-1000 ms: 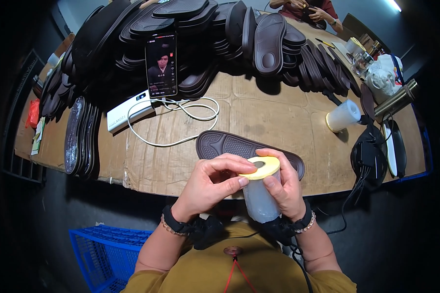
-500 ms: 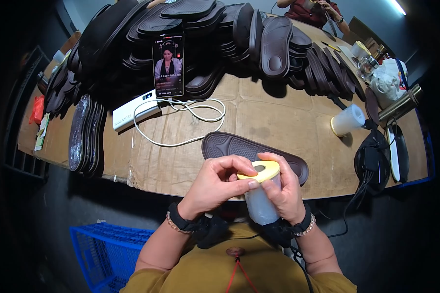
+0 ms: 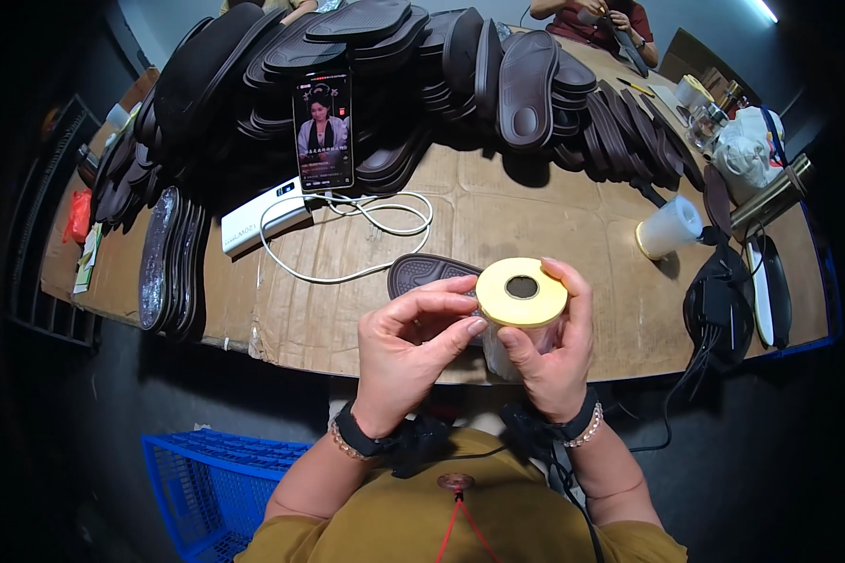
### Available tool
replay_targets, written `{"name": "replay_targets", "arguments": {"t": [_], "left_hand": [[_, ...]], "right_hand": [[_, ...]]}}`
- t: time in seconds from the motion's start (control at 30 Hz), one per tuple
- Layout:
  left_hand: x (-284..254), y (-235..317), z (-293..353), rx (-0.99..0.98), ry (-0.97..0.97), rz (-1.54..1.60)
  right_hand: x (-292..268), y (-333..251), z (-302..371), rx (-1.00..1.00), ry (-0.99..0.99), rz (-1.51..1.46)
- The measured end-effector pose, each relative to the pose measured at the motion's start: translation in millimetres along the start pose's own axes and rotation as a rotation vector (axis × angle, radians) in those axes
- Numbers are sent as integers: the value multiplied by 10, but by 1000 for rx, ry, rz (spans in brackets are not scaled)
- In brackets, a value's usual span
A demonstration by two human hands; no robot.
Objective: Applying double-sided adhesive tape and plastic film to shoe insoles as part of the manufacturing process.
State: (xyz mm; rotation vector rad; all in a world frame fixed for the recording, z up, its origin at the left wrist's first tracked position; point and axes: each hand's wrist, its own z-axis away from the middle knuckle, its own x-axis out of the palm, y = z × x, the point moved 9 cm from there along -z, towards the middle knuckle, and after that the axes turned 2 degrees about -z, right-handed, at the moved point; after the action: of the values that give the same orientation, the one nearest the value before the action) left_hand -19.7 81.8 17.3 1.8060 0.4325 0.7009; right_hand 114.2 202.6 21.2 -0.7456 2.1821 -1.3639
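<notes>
In front of my body I hold a translucent roll [image 3: 509, 361], with a round yellow end [image 3: 546, 291] tipped up and a dark core hole in its middle. My right hand [image 3: 565, 352] is closed around its right side, thumb on the near side. The fingertips and thumb of my left hand [image 3: 404, 342] are drawn together against the roll's left edge; whether they pinch a loose end there I cannot make out. Beyond the roll a dark brown insole [image 3: 427, 271] lies on the cardboard-covered table [image 3: 526, 211], partly hidden by my hands and the roll.
Piles of insoles [image 3: 361, 56] line the far side. A phone [image 3: 324, 131] stands by a white power bank [image 3: 265, 220] with a looped cable. Another translucent roll [image 3: 671, 228] stands right, near a dark pouch [image 3: 718, 305]. A blue crate [image 3: 211, 488] sits below left. A co-worker [image 3: 601, 23] sits opposite.
Both hands have moved up and away from my body with the roll. Its yellow end now faces me more fully. My left fingers have shifted from over its top to its left edge.
</notes>
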Motion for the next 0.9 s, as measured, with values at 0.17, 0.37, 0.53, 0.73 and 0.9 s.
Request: {"name": "replay_targets", "arguments": {"t": [0.17, 0.37, 0.53, 0.73, 0.9], "left_hand": [[-19, -22, -2, -9, 40, -3], [-48, -47, -26, -34, 22, -7], [-77, -87, -13, -59, -40, -70], [-82, -156, -1, -103, -74, 54], [-88, -69, 19, -57, -42, 0]], "right_hand": [[-7, 1, 15, -60, 31, 56], [1, -135, 3, -189, 35, 237], [45, -249, 15, -279, 9, 361], [7, -170, 19, -210, 15, 305], [5, 22, 48, -70, 21, 81]]}}
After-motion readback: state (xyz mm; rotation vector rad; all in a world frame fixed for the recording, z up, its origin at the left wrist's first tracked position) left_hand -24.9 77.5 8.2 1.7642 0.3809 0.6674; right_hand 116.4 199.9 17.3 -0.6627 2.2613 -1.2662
